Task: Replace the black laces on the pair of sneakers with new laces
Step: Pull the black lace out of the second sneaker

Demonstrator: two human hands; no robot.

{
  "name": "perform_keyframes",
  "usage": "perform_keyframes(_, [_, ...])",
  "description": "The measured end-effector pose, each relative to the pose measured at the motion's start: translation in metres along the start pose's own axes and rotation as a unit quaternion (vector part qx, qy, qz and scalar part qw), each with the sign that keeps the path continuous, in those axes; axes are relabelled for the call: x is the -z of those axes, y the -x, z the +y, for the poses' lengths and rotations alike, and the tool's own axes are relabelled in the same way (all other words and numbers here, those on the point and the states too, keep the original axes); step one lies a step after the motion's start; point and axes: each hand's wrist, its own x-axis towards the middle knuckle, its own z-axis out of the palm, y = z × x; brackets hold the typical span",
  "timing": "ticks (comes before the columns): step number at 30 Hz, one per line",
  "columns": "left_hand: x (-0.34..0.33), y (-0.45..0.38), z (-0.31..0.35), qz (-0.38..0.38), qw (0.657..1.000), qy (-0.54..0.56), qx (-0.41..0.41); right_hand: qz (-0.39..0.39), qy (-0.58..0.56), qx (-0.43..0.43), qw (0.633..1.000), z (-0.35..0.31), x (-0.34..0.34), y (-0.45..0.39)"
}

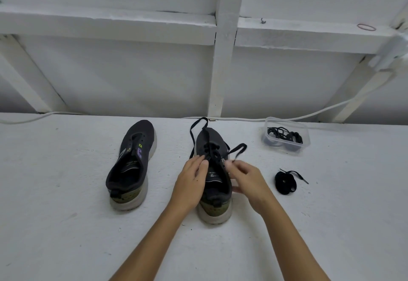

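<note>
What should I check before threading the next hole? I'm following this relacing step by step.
1. Left shoe has no lace: ok, waits its turn.
2. Lace runs through the front holes of the right shoe: ok.
3. Right hand pinches a lace end: ok.
4. Left hand steadies the shoe's lacing area: ok.
5. Lace ends equal in length: cannot tell.
6. Coiled lace lies ready on the table: ok.

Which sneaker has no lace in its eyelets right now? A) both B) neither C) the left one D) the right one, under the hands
C: the left sneaker shows bare eyelets, while the right sneaker has a black lace threaded through it.
</note>
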Motion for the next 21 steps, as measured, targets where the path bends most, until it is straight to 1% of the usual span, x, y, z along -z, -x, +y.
perform_keyframes(1, [0.000, 0.000, 0.001, -0.003, 1.000, 0.000, -0.002, -0.036, 0.015, 0.003, 0.999, 0.000, 0.000, 0.003])
perform_keyframes(2, [0.001, -0.001, 0.002, -0.006, 1.000, 0.002, -0.002, -0.048, 0.022, 0.013, 0.999, -0.001, 0.001, 0.004])
perform_keyframes(5, [0.005, -0.004, 0.005, -0.001, 0.999, 0.036, 0.011, -0.036, 0.038, 0.035, 0.998, -0.004, -0.002, 0.002])
perform_keyframes(9, [0.016, -0.008, 0.005, 0.003, 0.998, 0.052, 0.025, -0.037, 0.000, 0.044, 0.998, -0.003, -0.013, 0.006])
perform_keyframes(11, [0.021, -0.011, 0.002, 0.000, 0.997, 0.065, 0.046, -0.041, -0.004, 0.042, 0.998, -0.002, -0.020, 0.006])
perform_keyframes(12, [0.023, -0.012, 0.001, -0.003, 0.995, 0.081, 0.063, -0.035, -0.004, 0.035, 0.999, 0.000, -0.023, 0.006])
perform_keyframes(14, [0.025, -0.014, -0.002, -0.008, 0.991, 0.101, 0.088, 0.005, -0.032, 0.003, 0.999, 0.001, -0.027, 0.003])
perform_keyframes(17, [0.026, -0.014, -0.004, -0.011, 0.993, 0.086, 0.084, 0.094, -0.163, -0.036, 0.982, 0.003, -0.025, 0.000])
perform_keyframes(18, [0.025, -0.013, -0.004, -0.012, 0.993, 0.084, 0.083, 0.109, -0.175, -0.036, 0.978, 0.005, -0.023, 0.000])
perform_keyframes(19, [0.025, -0.013, -0.004, -0.011, 0.993, 0.084, 0.082, 0.105, -0.154, -0.032, 0.982, 0.007, -0.022, 0.000])
perform_keyframes(21, [0.026, -0.012, -0.004, -0.010, 0.993, 0.084, 0.080, 0.032, -0.057, -0.019, 0.998, 0.009, -0.023, 0.003])
